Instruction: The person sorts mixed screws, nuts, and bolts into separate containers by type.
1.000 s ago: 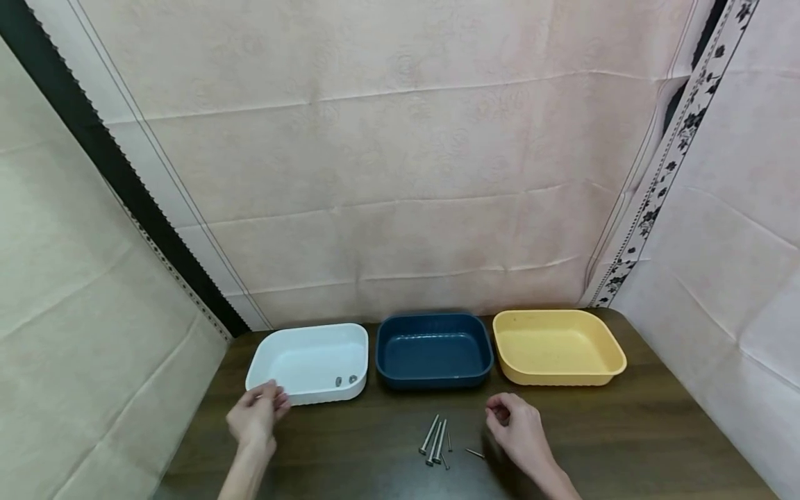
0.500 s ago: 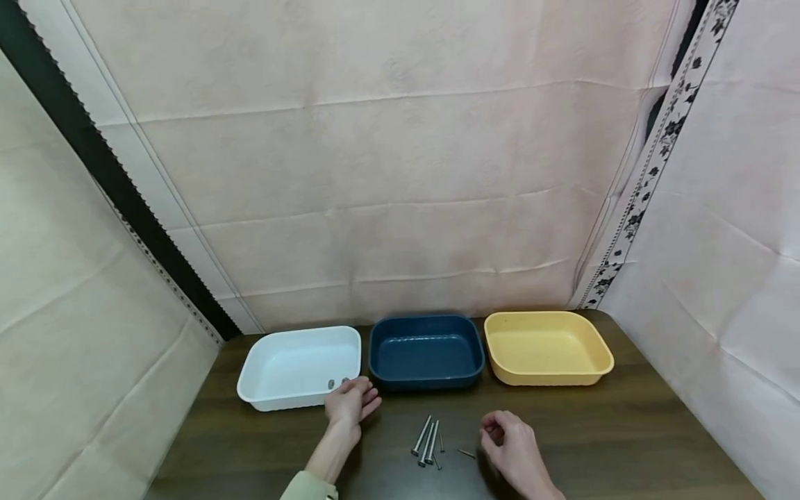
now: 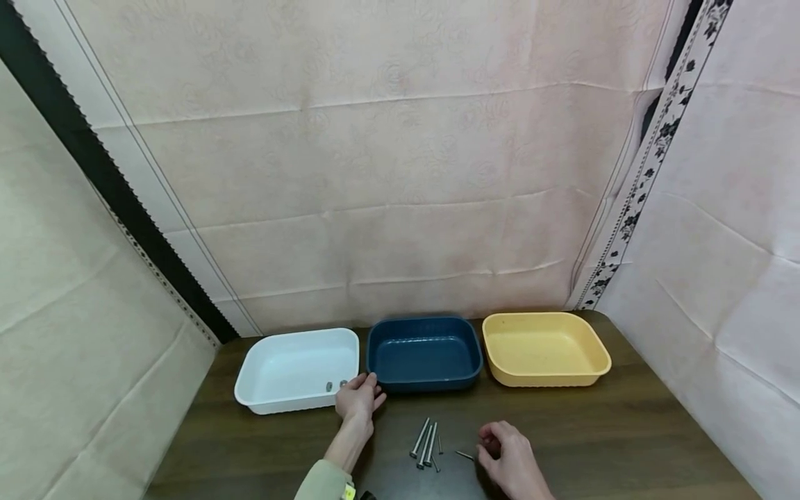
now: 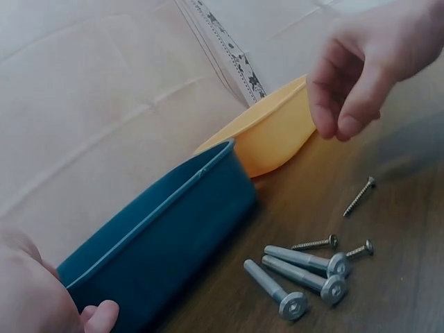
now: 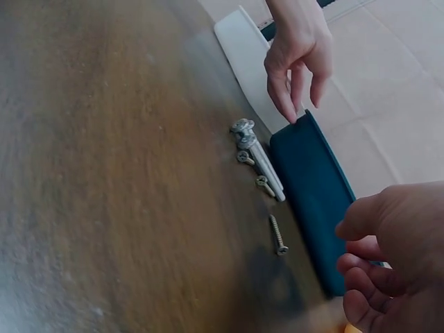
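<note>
My left hand (image 3: 357, 399) is at the front left corner of a dark blue tray (image 3: 425, 384), fingertips right at its rim. In the right wrist view that hand (image 5: 302, 59) has its fingers spread apart over the tray's end. My right hand (image 3: 509, 458) hovers low over the table, fingers loosely curled with nothing visible in them. Just left of it lies a small screw (image 4: 359, 197). Between my hands sits a small group of large silver bolts (image 4: 305, 277), with two more small screws (image 4: 316, 243) beside them.
A white tray (image 3: 284, 405) stands left of the blue one, two small metal pieces (image 3: 329, 386) inside it. A yellow tray (image 3: 550, 381) stands on the right. Cloth walls (image 3: 387, 173) enclose the brown wooden table (image 3: 250, 458) at the back and both sides.
My left hand has moved right, from the white tray's front left rim past its right corner to the blue tray's corner. My right hand has stayed in place; the view has shifted slightly.
</note>
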### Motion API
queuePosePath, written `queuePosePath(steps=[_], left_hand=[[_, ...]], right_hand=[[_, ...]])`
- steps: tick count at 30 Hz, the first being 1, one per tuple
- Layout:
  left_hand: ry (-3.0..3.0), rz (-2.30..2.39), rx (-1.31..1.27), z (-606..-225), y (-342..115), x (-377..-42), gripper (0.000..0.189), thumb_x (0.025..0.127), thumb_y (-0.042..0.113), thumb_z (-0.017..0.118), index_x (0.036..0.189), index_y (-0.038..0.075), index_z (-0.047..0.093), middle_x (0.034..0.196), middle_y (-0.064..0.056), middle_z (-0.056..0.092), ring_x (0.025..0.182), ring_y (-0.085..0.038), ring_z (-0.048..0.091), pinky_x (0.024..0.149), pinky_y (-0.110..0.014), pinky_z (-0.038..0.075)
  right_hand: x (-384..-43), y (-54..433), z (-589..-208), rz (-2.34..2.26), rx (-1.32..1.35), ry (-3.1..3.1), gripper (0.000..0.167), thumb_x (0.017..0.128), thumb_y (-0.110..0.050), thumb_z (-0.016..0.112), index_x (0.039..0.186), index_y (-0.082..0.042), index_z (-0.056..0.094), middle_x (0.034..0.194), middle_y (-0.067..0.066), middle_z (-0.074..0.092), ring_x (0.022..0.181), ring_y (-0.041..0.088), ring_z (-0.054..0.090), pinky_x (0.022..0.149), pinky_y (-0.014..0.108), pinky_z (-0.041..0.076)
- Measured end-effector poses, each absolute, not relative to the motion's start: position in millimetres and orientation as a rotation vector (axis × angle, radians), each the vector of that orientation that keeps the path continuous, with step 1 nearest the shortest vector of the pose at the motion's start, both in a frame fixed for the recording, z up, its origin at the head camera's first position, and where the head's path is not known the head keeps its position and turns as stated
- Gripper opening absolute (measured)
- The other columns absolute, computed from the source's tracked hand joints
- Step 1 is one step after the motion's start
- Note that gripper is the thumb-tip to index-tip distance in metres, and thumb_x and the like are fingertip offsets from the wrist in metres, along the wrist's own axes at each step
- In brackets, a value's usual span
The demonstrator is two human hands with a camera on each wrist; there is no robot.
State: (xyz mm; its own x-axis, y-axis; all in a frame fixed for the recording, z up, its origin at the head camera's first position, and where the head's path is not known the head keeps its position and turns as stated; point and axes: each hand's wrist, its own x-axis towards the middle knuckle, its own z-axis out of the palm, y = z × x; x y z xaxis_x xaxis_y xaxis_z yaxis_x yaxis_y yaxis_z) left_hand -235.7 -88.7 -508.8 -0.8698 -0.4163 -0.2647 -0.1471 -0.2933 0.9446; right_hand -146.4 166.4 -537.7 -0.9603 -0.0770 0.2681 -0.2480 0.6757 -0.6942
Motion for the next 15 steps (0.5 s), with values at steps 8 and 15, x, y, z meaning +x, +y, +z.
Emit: queuePosePath(steps=[8, 15], left_hand=[[-1.673, -2.284, 0.768, -515.3, -84.2, -241.4, 0.04, 0.095, 0.004, 0.066, 0.129, -0.015, 0.055, 0.111, -0.028, 0.062, 0.088, -0.029, 0.065, 0.074, -0.04, 0.061], [-1.599, -2.291, 0.799, -514.8, -78.6, -245.9, 0.038, 0.095, -0.003, 0.063, 0.13, -0.015, 0.056, 0.121, -0.034, 0.058, 0.097, -0.036, 0.063, 0.078, -0.044, 0.06]], right_hand=[[-148.3, 165.5, -542.0, 1.205, 0.279, -2.72, 0.019, 0.078, 0.001, 0.08, 0.09, -0.007, 0.069, 0.082, -0.005, 0.058, 0.073, 0.009, 0.056, 0.063, 0.025, 0.052], [-152.0, 167.5, -543.1, 1.251, 0.297, -2.807, 0.019, 0.08, -0.002, 0.08, 0.094, -0.006, 0.068, 0.085, -0.002, 0.058, 0.076, 0.014, 0.055, 0.063, 0.026, 0.051]])
